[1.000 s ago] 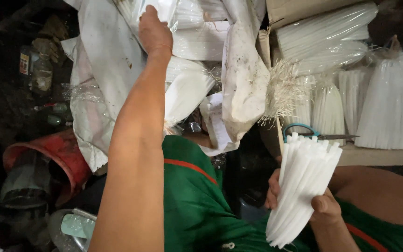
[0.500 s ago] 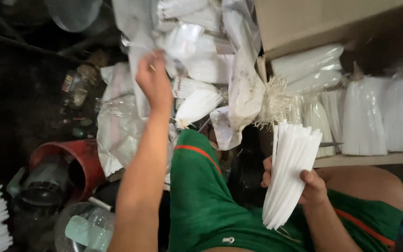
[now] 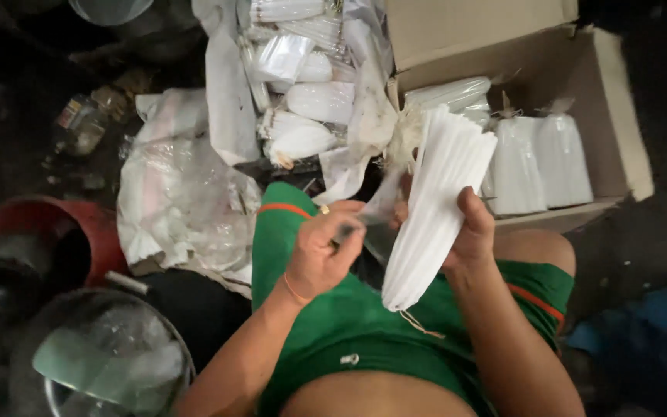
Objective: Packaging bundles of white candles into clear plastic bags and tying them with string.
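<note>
The right hand (image 3: 468, 232) grips a fanned bundle of white candles (image 3: 434, 208) over the lap, wick ends down. At its nine o'clock, the left hand (image 3: 322, 251) pinches a clear plastic bag (image 3: 372, 220). I'd open the bag's mouth wide and keep the bundle tight. The cardboard box (image 3: 611, 100) of bagged candles sits at one o'clock.

Both bare forearms rise from the lower edge and converge above the lap. The left hand (image 3: 319, 259), wrist bent, fingers curled, pinches closed with a ring on one finger. The right hand (image 3: 468, 232) is clenched in a grip, thumb uppermost and pointing away from the body.
</note>
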